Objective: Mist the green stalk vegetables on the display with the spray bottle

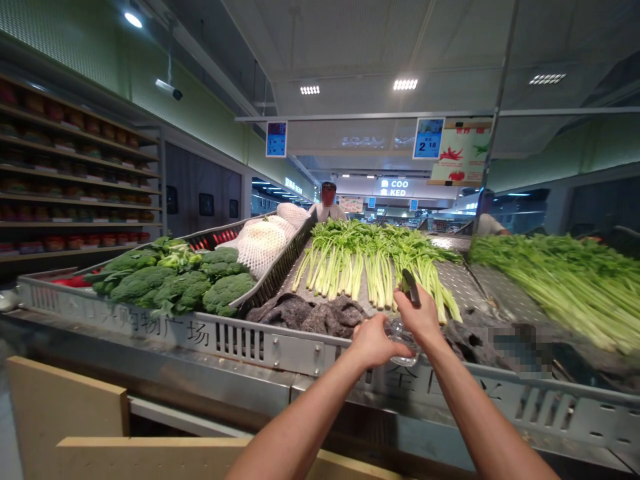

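Observation:
A clear bottle (406, 361) with a black top, looking like a spray bottle, is between my hands in front of the celery. My right hand (419, 317) is wrapped round its upper part, beside the black spray head (411, 288). Lower down, my left hand (376, 341) grips the clear body from the left side. Fingers cover much of the bottle. Just beyond lie bunches of celery (345, 267), leaves pointing away and pale stalk ends toward me. A crumpled dark grey cloth (320, 315) borders the stalk ends.
A grey slotted rail (295, 352) runs along the stand's front. Broccoli (185, 290) and vegetables in white foam netting (265, 243) lie left of a black divider (280, 270). A mirrored wall (555, 200) stands at right. A person (331, 212) is behind the stand.

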Demonstrator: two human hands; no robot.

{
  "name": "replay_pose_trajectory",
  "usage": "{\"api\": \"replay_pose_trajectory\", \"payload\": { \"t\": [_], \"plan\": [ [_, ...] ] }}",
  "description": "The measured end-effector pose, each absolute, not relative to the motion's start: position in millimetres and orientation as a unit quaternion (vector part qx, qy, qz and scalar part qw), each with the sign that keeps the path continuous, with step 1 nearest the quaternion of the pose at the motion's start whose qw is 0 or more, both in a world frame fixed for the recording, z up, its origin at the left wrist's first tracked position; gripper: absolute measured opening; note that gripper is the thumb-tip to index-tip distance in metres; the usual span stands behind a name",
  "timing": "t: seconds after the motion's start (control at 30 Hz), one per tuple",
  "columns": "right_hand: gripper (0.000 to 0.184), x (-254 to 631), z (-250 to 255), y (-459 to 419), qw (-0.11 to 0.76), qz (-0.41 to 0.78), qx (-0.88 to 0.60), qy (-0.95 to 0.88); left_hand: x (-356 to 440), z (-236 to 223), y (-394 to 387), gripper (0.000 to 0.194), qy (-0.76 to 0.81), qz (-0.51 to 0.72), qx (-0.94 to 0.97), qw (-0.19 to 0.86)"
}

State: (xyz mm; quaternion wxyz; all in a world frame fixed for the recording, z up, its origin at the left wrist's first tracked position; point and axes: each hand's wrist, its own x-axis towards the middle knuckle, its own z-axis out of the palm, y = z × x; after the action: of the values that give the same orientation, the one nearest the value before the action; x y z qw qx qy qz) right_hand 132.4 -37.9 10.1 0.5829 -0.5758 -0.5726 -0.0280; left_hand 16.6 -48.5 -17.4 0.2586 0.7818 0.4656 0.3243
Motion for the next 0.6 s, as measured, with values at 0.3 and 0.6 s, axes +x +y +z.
{"api": "replay_pose_trajectory", "payload": {
  "t": [0.3,0.6],
  "plan": [
    [0.033,146.7,14.9,-49.4,0.588,-0.033,-0.596,-0.545,31.5,-16.1,-51.1,0.074,0.449,0.326,0.803,0.216],
    [0.034,158.9,12.6,-54.1,0.578,-0.040,-0.619,-0.530,42.2,-12.1,-58.2,0.071,0.444,0.304,0.809,0.237]
  ]
}}
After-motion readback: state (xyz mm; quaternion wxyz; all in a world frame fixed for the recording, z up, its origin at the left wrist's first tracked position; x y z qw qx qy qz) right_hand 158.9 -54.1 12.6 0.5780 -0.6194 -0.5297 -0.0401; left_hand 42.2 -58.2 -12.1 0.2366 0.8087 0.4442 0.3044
